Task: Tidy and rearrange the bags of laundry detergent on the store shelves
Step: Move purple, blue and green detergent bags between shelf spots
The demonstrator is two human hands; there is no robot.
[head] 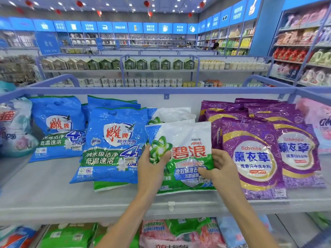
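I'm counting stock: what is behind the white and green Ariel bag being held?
One more white and green bag stands behind the Ariel bag; only its top shows. Its lower part and any further bags are covered.

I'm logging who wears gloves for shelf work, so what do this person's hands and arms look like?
No gloves: the left hand and the right hand are both bare. No ring, watch or bracelet shows. The left forearm and the right forearm are bare too, with no sleeve in view down to the picture's bottom edge.
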